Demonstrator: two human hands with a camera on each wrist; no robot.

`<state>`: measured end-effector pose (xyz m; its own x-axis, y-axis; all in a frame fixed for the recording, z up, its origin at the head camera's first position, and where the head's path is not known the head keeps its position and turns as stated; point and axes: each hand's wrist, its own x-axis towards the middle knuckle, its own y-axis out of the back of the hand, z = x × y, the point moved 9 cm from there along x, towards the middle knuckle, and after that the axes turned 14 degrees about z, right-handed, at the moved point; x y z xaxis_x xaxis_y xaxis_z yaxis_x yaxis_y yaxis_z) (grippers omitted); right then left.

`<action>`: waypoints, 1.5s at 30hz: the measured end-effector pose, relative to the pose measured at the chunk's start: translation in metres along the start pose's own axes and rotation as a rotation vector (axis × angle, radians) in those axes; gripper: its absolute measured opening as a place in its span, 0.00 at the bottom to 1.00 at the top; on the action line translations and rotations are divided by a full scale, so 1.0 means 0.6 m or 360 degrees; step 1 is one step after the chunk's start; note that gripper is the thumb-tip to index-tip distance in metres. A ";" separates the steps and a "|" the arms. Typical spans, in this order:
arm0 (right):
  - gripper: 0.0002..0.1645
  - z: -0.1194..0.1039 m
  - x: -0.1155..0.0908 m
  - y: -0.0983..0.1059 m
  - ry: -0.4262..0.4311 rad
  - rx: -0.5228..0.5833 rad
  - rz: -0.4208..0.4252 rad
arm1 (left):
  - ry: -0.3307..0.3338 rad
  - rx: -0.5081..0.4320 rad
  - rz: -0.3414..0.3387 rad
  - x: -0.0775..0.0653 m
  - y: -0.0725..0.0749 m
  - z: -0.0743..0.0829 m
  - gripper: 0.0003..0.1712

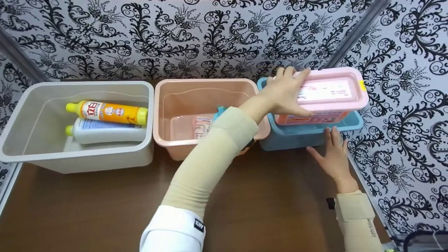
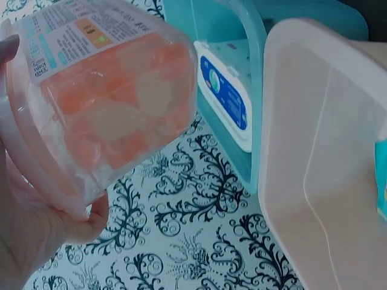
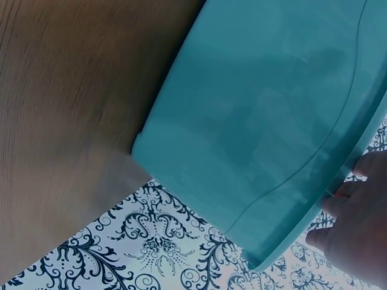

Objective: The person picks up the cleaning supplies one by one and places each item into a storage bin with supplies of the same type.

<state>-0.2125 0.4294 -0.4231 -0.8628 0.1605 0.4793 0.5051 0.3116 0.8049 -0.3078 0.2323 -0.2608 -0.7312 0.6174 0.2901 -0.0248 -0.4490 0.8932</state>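
Observation:
A transparent tub with a pink lid (image 1: 330, 89) and orange contents is tilted above the blue bin (image 1: 294, 140). My left hand (image 1: 285, 92) grips it by the lid end, thumb along the near side. In the left wrist view the tub (image 2: 121, 103) shows its printed label and rounded orange pieces inside. A wipes pack with a blue label (image 2: 224, 90) lies in the blue bin. At the bin's near rim, my right hand (image 1: 336, 159) rests its extended fingers, thumb spread. The right wrist view shows these fingertips right at the rim (image 3: 308, 220).
A peach bin (image 1: 206, 82) stands to the left, holding a small printed packet (image 1: 202, 126) and something teal. Further left, a beige bin (image 1: 80, 154) contains an orange bottle (image 1: 112, 112) and a white bottle (image 1: 108, 131). Patterned walls (image 1: 227, 38) enclose the brown table (image 1: 245, 210).

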 end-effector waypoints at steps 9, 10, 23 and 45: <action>0.54 -0.005 0.001 -0.004 -0.0007 -0.0018 -0.0048 | 0.0040 0.0002 0.0026 0.019 -0.036 0.008 0.67; 0.54 -0.004 0.000 -0.004 -0.0011 -0.0022 -0.0048 | 0.0037 0.0001 0.0026 0.020 -0.040 0.009 0.67; 0.57 0.000 -0.001 -0.005 -0.0001 -0.0089 -0.0025 | 0.0040 0.0027 0.0003 0.035 -0.094 0.010 0.65; 0.57 0.001 0.001 -0.006 -0.0055 -0.0140 -0.0054 | 0.0081 0.0071 -0.0014 0.049 -0.150 -0.011 0.62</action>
<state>-0.2147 0.4287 -0.4257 -0.8787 0.1842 0.4403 0.4743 0.2340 0.8487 -0.3320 0.2865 -0.3347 -0.7647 0.5872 0.2653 -0.0019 -0.4138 0.9104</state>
